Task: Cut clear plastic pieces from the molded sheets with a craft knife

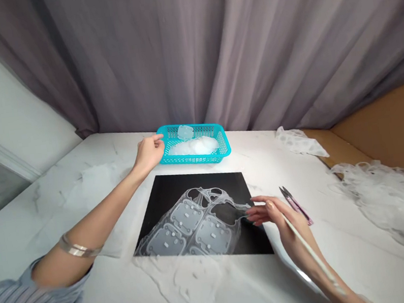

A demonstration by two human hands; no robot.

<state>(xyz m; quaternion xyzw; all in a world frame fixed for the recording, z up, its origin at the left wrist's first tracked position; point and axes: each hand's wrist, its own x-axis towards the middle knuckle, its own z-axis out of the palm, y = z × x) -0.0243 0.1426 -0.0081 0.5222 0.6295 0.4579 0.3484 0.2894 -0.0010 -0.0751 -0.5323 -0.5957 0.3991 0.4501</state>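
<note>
My left hand (150,151) is at the left end of a turquoise basket (225,143), fingers partly curled and apart, with nothing visible in them. Inside the basket a clear rounded plate (185,132) stands against the back wall, and a pile of whitish translucent pieces (203,146) lies on the bottom. My right hand (285,215) is beside the right edge of a black mat (169,183), holding a thin white rod (310,251) against the palm. Its stretched fingertips reach a translucent moulded sheet (212,232), which has rounded plates in it and an open gap near those fingers.
Thread snips (296,206) with pinkish handles lie right of my right hand. A heap of translucent scrap (398,205) is at the right, by a brown box wall (399,120). A whitish sheet (299,141) lies at the back right. A grey curtain (159,52) hangs behind the table.
</note>
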